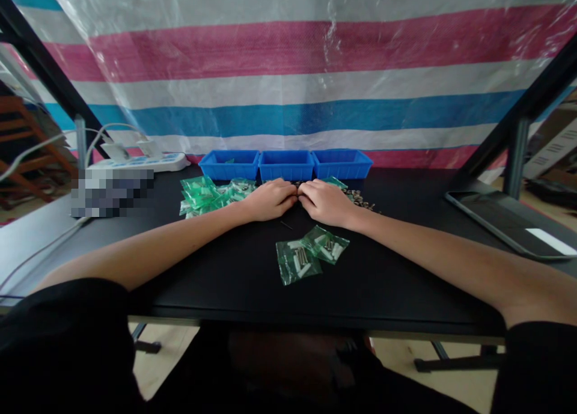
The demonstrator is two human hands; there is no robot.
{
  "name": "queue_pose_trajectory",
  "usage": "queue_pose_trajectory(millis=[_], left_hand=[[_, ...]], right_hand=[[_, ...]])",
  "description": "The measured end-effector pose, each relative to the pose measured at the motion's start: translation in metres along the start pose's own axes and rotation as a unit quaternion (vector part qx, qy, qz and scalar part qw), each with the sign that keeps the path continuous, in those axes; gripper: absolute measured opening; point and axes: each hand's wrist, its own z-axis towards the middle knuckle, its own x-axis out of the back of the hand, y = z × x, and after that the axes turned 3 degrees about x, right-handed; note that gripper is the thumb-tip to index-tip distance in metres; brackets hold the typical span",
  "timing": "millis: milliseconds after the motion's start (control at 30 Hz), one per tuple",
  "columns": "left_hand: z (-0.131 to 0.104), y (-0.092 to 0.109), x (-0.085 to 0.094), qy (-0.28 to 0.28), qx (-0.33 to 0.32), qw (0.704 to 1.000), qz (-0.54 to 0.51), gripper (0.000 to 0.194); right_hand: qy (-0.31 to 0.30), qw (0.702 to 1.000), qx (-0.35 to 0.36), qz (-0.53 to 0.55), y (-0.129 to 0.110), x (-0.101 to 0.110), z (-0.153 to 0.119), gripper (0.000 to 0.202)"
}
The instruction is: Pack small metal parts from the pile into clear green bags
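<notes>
My left hand (pixel 271 200) and my right hand (pixel 328 203) meet at the middle of the black table, fingertips curled and almost touching. Whatever lies between the fingers is hidden. Beside and behind my right hand spreads a pile of small metal screws (pixel 359 199). One loose dark screw (pixel 286 225) lies just in front of the hands. Nearer to me, a clear green bag (pixel 298 262) with screws and white plastic plugs is partly overlapped by a second such bag (pixel 327 244). Left of my left hand is a heap of similar green bags (pixel 201 193).
Three blue bins stand in a row at the back: a left bin (pixel 229 171), a middle bin (pixel 286 171) and a right bin (pixel 343 170). A white power strip (pixel 166 162) with plugs sits at the back left. A tablet-like device (pixel 500 219) lies at the right edge.
</notes>
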Motion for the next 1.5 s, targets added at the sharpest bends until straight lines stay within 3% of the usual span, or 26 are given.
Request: queue_pose_trajectory(millis=[333,533,833,1500], left_hand=[[-0.0005,0.0006,0.0000,-0.006,0.002,1.000,-0.005,0.025],[-0.0017,0.0005,-0.0020,0.012,0.073,0.997,0.004,0.022],[-0.0013,-0.0020,-0.0026,0.015,0.035,0.999,-0.018,0.018],[-0.0017,0.0015,0.0008,0.002,0.040,0.999,-0.015,0.016]], right_hand=[[0.027,0.999,-0.029,0.030,-0.0006,0.0004,-0.0005,0.010],[0.022,0.999,-0.031,0.024,0.0003,-0.0005,-0.0002,0.010],[0.005,1.000,-0.017,0.007,0.0012,-0.0009,0.0003,0.012],[0.002,1.000,0.013,-0.011,0.0020,-0.0019,0.0012,0.019]])
